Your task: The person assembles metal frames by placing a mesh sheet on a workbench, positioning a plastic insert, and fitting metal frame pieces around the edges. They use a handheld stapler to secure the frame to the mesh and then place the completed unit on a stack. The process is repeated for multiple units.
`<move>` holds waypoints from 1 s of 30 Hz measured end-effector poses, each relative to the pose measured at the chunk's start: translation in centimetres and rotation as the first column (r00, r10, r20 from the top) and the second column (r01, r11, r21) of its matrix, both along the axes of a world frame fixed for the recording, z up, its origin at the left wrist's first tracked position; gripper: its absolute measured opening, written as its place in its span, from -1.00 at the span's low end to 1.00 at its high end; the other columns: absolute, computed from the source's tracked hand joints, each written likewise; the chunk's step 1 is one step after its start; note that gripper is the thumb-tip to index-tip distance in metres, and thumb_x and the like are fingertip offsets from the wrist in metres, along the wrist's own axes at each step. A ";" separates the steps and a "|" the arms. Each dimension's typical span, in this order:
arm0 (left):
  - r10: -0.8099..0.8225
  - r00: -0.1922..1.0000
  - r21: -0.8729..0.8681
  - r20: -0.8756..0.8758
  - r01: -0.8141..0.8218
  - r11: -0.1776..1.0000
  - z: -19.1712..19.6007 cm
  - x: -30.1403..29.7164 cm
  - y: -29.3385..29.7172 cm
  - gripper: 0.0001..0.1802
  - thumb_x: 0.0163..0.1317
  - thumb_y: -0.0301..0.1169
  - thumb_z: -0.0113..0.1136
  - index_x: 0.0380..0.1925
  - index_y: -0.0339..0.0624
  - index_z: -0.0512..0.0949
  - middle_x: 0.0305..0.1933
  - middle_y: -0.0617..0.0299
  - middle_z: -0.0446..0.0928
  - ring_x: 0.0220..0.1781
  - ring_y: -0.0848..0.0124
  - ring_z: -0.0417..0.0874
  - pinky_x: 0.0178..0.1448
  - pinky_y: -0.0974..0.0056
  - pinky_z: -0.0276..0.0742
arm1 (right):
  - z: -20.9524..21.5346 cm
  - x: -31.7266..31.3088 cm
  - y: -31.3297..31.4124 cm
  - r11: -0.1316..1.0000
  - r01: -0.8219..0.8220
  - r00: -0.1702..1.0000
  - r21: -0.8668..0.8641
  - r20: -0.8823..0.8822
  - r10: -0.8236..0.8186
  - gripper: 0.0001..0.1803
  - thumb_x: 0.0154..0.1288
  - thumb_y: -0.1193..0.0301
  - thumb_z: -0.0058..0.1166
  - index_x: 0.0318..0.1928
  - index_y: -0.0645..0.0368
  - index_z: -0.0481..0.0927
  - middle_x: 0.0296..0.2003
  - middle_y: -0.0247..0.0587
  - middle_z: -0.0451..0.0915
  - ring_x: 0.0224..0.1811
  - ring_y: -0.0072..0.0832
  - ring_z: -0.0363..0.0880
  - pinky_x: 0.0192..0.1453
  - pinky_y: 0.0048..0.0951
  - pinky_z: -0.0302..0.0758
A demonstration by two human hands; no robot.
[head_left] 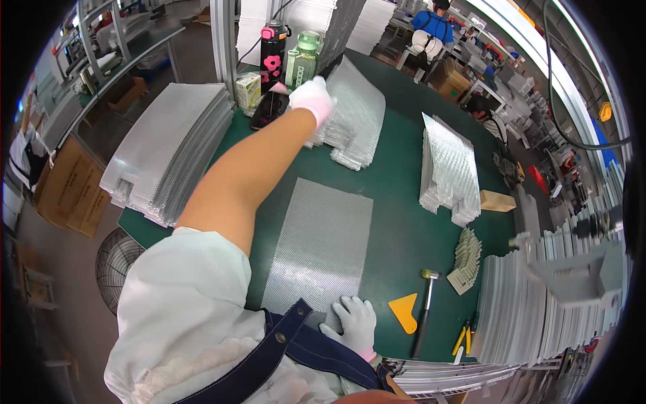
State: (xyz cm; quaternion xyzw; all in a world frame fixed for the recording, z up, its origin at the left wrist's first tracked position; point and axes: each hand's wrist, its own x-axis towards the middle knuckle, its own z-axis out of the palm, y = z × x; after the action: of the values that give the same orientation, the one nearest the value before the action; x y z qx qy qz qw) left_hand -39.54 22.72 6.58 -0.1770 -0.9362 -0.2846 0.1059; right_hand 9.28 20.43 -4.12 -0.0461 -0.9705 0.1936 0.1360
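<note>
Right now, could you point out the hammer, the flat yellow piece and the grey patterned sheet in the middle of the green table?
Hammer [423, 318]: head view, on its handle.
Flat yellow piece [404, 312]: head view, mid-face.
Grey patterned sheet [322, 241]: head view, mid-surface.

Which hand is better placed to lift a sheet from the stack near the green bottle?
Probably the left hand: it is beside that stack of silvery sheets, while the right hand is by the near edge of the single sheet.

The worktop [407, 249] is dark green, the sheet [319, 242] silvery grey with fine dots, the scraper [404, 314] orange-yellow, the black bottle [272, 48] pink-flowered.
</note>
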 end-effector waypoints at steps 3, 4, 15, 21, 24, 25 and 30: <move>-0.063 0.986 -0.056 0.155 0.072 0.996 -1.1 -4.1 -1.9 -0.60 0.20 -0.23 0.21 -0.03 -0.23 0.62 0.03 -0.09 0.65 0.13 -0.02 0.66 0.20 0.04 0.56 | 0.0 -0.4 -0.3 1.000 -0.005 0.999 0.018 -0.038 0.006 -0.41 -0.19 0.13 0.44 -0.11 0.17 0.66 -0.07 -0.05 0.61 0.04 -0.07 0.53 0.14 -0.04 0.39; -0.050 0.978 -0.201 0.205 0.092 0.975 -3.1 -5.9 -2.7 -0.63 0.20 -0.29 0.17 -0.03 -0.21 0.65 0.06 -0.06 0.66 0.14 -0.02 0.66 0.18 0.04 0.60 | 0.1 -0.6 -0.3 0.999 -0.019 0.999 0.026 -0.046 0.021 -0.41 -0.19 0.13 0.44 -0.11 0.17 0.66 -0.07 -0.05 0.61 0.04 -0.07 0.53 0.14 -0.04 0.39; 0.077 0.971 -0.205 0.226 -0.030 0.978 -3.3 -3.0 -0.5 -0.69 0.30 -0.38 0.08 -0.02 -0.13 0.68 0.10 0.01 0.66 0.13 0.08 0.70 0.12 0.08 0.64 | 0.0 -0.1 0.0 1.000 0.002 0.999 0.031 0.037 -0.003 -0.40 -0.10 0.08 0.43 -0.06 0.16 0.67 0.01 -0.05 0.60 0.11 -0.07 0.51 0.20 0.01 0.37; -0.014 0.982 0.241 0.189 -0.033 0.970 -3.2 -4.0 0.2 -0.63 0.29 -0.33 0.16 0.09 -0.13 0.62 0.07 0.00 0.67 0.14 0.14 0.69 0.22 0.04 0.58 | 0.0 -0.2 -0.1 0.999 -0.011 1.000 0.041 0.025 0.010 -0.40 -0.11 0.08 0.43 -0.07 0.16 0.65 -0.01 -0.05 0.60 0.08 -0.07 0.52 0.15 -0.02 0.38; -0.320 0.920 0.627 0.225 0.115 0.771 -4.2 -8.3 -0.8 -0.68 0.27 -0.38 0.20 0.02 -0.13 0.66 0.04 0.06 0.69 0.15 0.15 0.69 0.25 0.06 0.56 | -0.1 -0.3 -0.2 0.998 -0.020 1.000 0.054 0.002 0.020 -0.39 -0.11 0.08 0.44 -0.07 0.16 0.65 -0.02 -0.05 0.60 0.07 -0.07 0.53 0.14 -0.02 0.39; -0.241 0.957 -0.105 0.160 0.259 0.960 -5.5 -9.7 -1.2 -0.71 0.24 -0.42 0.21 -0.04 -0.10 0.70 0.04 0.10 0.69 0.12 0.17 0.70 0.23 0.10 0.57 | 0.0 -0.5 -0.3 0.998 -0.028 1.000 0.061 -0.007 0.028 -0.39 -0.11 0.08 0.44 -0.06 0.16 0.64 -0.02 -0.05 0.60 0.07 -0.06 0.53 0.13 -0.02 0.39; -0.212 0.963 -0.104 0.165 0.231 0.967 -6.1 -8.2 -0.6 -0.68 0.29 -0.27 0.09 -0.06 -0.08 0.72 0.08 0.14 0.68 0.15 0.09 0.66 0.25 0.13 0.55 | 0.2 -0.3 -0.2 0.999 -0.004 0.998 0.034 0.069 0.001 -0.40 -0.10 0.08 0.43 -0.06 0.16 0.65 -0.02 -0.05 0.61 0.08 -0.07 0.53 0.16 -0.01 0.39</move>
State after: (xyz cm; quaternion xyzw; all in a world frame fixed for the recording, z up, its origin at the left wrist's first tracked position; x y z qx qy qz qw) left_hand -47.75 22.11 0.49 -0.2645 -0.9315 -0.2494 -0.0099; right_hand 8.93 20.26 -3.92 -0.0493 -0.9778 0.1756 0.1029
